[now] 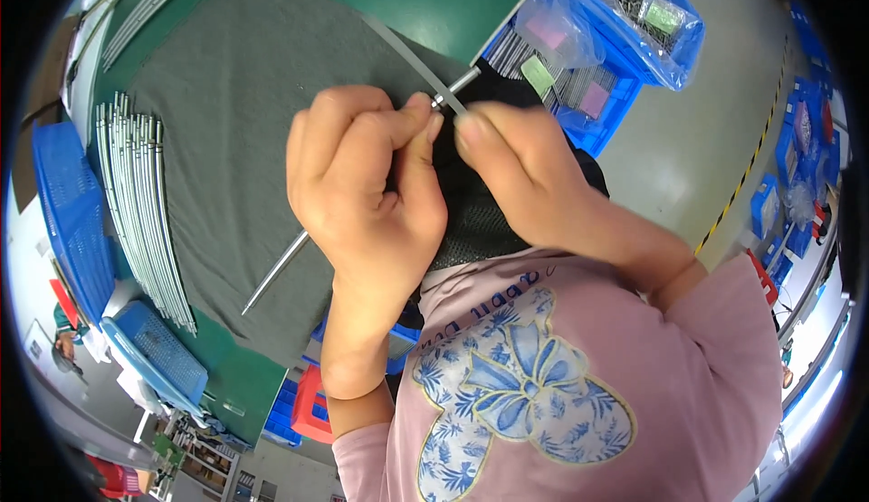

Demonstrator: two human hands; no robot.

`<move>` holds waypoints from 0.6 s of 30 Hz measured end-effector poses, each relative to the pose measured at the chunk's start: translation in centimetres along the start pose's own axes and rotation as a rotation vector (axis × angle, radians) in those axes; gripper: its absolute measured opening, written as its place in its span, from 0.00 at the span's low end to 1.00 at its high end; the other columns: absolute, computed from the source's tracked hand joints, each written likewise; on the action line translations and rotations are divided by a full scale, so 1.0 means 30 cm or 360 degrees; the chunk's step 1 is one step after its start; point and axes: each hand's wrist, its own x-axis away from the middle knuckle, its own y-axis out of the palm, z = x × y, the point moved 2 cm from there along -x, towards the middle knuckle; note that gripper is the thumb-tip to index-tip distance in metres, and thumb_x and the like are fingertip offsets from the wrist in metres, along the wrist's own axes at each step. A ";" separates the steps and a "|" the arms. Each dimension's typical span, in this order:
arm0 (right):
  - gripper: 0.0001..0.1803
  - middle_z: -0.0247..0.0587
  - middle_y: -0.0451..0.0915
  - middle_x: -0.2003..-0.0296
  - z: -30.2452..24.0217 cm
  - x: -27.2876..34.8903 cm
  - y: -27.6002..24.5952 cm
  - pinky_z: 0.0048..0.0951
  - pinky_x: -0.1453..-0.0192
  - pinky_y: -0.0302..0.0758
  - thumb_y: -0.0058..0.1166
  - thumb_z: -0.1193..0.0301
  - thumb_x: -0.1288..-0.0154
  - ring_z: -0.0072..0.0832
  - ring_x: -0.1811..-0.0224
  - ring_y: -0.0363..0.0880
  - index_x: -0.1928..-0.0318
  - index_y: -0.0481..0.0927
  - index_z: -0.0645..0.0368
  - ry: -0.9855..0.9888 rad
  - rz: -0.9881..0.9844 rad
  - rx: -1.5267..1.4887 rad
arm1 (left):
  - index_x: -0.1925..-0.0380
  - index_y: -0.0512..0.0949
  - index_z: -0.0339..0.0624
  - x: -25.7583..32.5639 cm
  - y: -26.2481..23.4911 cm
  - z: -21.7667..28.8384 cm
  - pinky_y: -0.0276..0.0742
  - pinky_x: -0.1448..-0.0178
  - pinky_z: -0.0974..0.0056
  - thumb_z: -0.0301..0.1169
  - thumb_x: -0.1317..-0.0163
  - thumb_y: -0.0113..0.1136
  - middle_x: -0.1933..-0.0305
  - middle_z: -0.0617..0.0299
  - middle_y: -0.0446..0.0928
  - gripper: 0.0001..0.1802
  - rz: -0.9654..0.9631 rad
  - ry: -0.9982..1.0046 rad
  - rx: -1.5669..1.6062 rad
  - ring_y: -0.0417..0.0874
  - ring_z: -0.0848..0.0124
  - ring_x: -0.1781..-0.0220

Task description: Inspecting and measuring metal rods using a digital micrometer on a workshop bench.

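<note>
**Rod pinched in your left hand, flat strip across it in your right**

Your left hand (367,172) pinches a slim metal rod (282,265) between thumb and forefinger, the other fingers curled in. The rod slants from near left to far right above the grey cloth (235,76); your left hand hides its middle. Your right hand (520,162) is closed on the near end of a flat grey strip (403,53), thumb on top; you cannot tell how its hidden fingers sit. The strip crosses the rod just beside your left fingertips and runs off to the far left.

Left of the cloth's middle, well apart from your hands, lies a bundle of metal rods (136,203). Beyond it on the left stand a blue mesh basket (68,203) and, nearer, a light-blue basket (167,353). To the far right, a blue crate (618,104) holds rods and clear bags, with a blue bin (683,36) of small metal parts beside it. A red bin (310,402) sits at the near edge of the green table (416,0).
</note>
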 end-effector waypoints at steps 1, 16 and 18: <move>0.13 0.51 0.68 0.86 0.008 0.039 -0.007 0.35 0.82 0.61 0.42 0.70 0.41 0.46 0.84 0.68 0.80 0.68 0.63 0.0095 -0.0052 -0.0027 | 0.83 0.73 0.39 0.001 0.005 -0.004 0.62 0.75 0.67 0.18 0.63 0.62 0.78 0.61 0.69 0.07 0.0012 -0.0006 0.0014 0.66 0.66 0.79; 0.13 0.50 0.67 0.88 0.025 0.047 -0.010 0.36 0.83 0.61 0.41 0.70 0.40 0.45 0.84 0.68 0.80 0.68 0.63 0.0061 -0.0034 -0.0033 | 0.83 0.73 0.38 -0.005 0.007 -0.005 0.62 0.75 0.66 0.18 0.63 0.61 0.78 0.60 0.69 0.07 0.0007 0.0021 -0.0019 0.67 0.66 0.78; 0.13 0.49 0.68 0.87 0.021 0.048 -0.017 0.35 0.82 0.62 0.41 0.70 0.40 0.45 0.84 0.69 0.80 0.69 0.62 0.0094 -0.0105 0.0005 | 0.83 0.73 0.38 -0.008 0.007 -0.009 0.62 0.75 0.66 0.18 0.63 0.62 0.78 0.60 0.69 0.07 0.0016 0.0024 -0.0047 0.67 0.66 0.78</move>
